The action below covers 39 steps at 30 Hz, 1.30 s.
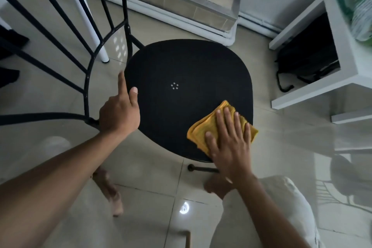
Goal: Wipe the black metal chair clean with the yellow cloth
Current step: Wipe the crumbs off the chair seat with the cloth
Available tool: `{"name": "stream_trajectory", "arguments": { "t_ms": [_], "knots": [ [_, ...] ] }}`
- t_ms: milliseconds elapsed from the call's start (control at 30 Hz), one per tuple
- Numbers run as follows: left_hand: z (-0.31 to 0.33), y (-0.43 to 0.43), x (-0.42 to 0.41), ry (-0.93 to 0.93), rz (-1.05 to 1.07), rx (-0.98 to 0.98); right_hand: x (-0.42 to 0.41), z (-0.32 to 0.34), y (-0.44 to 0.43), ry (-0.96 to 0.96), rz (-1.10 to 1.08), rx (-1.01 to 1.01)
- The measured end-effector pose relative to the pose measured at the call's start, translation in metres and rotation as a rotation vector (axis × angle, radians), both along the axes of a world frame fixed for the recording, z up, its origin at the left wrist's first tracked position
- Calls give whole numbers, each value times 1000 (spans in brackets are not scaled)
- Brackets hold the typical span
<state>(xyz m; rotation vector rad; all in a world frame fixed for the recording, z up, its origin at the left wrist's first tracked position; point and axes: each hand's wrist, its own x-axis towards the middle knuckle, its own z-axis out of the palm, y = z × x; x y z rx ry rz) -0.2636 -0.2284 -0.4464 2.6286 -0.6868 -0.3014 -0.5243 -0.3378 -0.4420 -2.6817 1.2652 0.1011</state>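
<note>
The right hand [229,147] presses flat, fingers spread, on the folded yellow cloth [203,129] at the seat's near corner, the left hand [120,112] loosely steadies the chair [181,62], and most of it likely remains unwiped.

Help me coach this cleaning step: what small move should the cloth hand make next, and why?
Probably sweep the yellow cloth across the seat toward its centre. The right hand presses it flat at the near right edge, the left hand steadies the seat's left edge, and most of the seat lies uncovered.

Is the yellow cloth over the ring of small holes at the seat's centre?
No, the yellow cloth lies at the seat's near-right edge, clear of the holes.
</note>
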Motion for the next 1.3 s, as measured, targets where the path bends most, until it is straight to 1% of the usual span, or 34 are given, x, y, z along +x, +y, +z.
{"name": "stream_trajectory", "arguments": {
  "t_ms": [133, 300, 567, 700, 833, 1033, 1167, 1300],
  "knots": [
    [-3, 1, 1, 5, -12, 3, 24, -4, -56, 19, -96, -6],
    [-3, 3, 2, 15, -31, 8, 61, -5, -113, -8, -203, 21],
    [0, 3, 2, 43, -28, 12, 130, 3, -163, -17, -284, 42],
    [3, 2, 2, 47, -36, 9, 170, 4, -169, 29, -312, 27],
    [6, 1, 2, 52, -24, 30, 211, 2, -153, 33, -224, -4],
    [10, 3, 0, 41, -67, -15, 256, 0, -84, -23, 7, -1],
    [11, 4, -2, 60, -100, -68, 247, -1, -43, -39, 218, -20],
    [13, 0, -2, 89, -52, -116, 223, -1, -17, -25, 353, -26]
  ]
}}
